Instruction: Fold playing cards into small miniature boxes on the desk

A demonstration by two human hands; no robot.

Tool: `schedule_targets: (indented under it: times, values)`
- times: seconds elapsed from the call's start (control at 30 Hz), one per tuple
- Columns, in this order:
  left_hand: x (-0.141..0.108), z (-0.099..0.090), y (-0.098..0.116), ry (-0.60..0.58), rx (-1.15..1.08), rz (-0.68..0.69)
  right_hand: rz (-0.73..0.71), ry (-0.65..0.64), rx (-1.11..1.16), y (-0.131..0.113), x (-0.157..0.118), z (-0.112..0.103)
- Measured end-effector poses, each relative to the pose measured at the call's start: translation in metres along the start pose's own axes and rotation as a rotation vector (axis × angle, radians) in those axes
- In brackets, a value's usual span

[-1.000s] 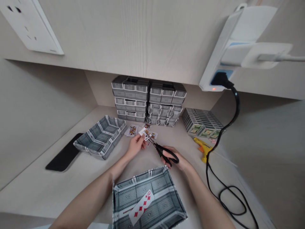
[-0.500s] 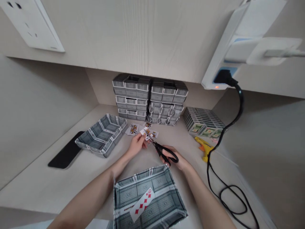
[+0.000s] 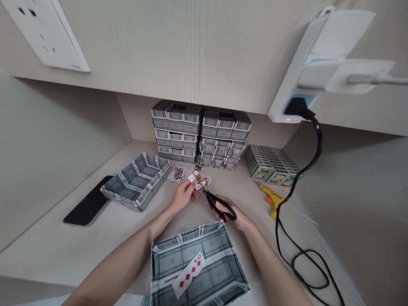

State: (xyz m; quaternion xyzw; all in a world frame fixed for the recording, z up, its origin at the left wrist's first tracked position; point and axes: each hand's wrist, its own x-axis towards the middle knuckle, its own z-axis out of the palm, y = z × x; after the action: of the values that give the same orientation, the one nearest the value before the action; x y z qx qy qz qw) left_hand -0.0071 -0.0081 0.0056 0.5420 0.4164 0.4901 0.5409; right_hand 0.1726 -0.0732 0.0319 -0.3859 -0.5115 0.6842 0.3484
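My left hand (image 3: 185, 193) pinches a playing card (image 3: 198, 185) marked K at the middle of the desk. The black-handled scissors (image 3: 219, 205) are in my right hand (image 3: 231, 213), their blades reaching over that card. Other face cards (image 3: 177, 173) lie on the desk just behind. Nearest to me is an open tray made of cards (image 3: 213, 272), with a nine of diamonds strip (image 3: 188, 275) lying in it. A second card tray (image 3: 137, 180) stands to the left of my left hand.
A black phone (image 3: 87, 204) lies left. Stacked card boxes (image 3: 200, 131) stand at the back, packed decks (image 3: 272, 165) to their right. A yellow glue gun (image 3: 273, 199) and a looping black cable (image 3: 306, 253) lie right. A power strip (image 3: 306, 72) hangs above.
The camera view has shifted slightly. Both hands stay at almost the same place, with the card and scissors still held.
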Motion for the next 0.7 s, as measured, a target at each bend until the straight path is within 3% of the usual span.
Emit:
schedule_targets:
  times: [0.7]
  values:
    - [-0.0026,0.0,0.004,0.003,-0.01,-0.006,-0.006,-0.005,0.017,0.0074,0.0025,-0.0007]
